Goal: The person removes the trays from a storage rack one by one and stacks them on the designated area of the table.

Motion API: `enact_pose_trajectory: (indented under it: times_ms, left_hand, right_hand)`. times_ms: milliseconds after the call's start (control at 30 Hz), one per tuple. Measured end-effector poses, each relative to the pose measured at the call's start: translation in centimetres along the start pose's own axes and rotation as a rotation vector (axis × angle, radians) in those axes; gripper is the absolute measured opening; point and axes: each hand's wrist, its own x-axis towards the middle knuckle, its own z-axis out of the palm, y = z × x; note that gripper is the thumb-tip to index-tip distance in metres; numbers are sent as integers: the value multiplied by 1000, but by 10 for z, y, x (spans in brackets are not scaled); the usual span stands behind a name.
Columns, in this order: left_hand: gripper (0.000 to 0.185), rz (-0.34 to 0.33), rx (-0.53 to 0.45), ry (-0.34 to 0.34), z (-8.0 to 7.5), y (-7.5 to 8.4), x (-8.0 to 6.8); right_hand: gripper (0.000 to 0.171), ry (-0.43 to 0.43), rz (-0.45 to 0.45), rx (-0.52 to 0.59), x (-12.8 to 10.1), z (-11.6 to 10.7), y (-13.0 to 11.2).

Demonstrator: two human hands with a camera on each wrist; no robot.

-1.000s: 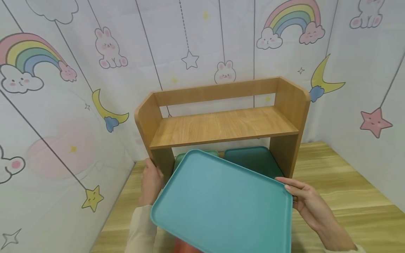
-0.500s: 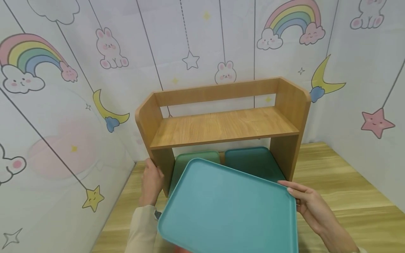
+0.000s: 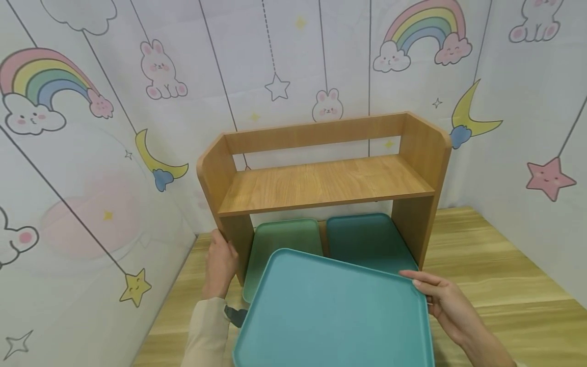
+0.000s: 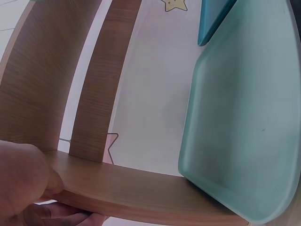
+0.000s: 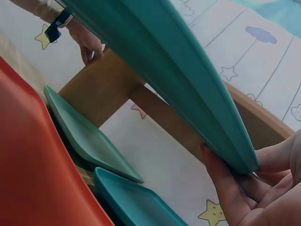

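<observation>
In the head view, my right hand (image 3: 447, 300) pinches a turquoise rectangular tray (image 3: 339, 316) at its far right corner, thumb on top and fingers beneath. The tray is raised in front of a wooden desktop shelf (image 3: 325, 183), its near end cut off by the frame. My left hand (image 3: 221, 267) grips the front edge of the shelf's left side panel, and the left wrist view shows the thumb on that edge (image 4: 54, 181). Under the shelf board lie a light green tray (image 3: 289, 237) on the left and a darker teal tray (image 3: 367, 237) on the right.
A red-orange tray or similar panel (image 5: 42, 155) fills the lower left of the right wrist view, hidden in the head view. The shelf stands on a wood-grain table (image 3: 495, 265). A printed wall covering (image 3: 284, 51) rises behind and at both sides.
The turquoise tray has come down and towards me, baring more of the light green and teal trays. My left hand keeps its hold on the side panel.
</observation>
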Motion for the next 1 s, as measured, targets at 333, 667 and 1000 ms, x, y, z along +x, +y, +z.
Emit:
enact_pose_trajectory:
  times_ms: [333, 667, 1000]
  left_hand:
    - [23, 22, 1, 18, 0, -1, 0]
    - [23, 16, -6, 0, 1, -1, 1]
    - [24, 3, -10, -2, 1, -1, 1]
  right_hand:
    - [31, 79, 68, -127, 1, -6, 9]
    - [36, 176, 167, -218, 5, -7, 11]
    - [41, 148, 182, -256, 12, -8, 20]
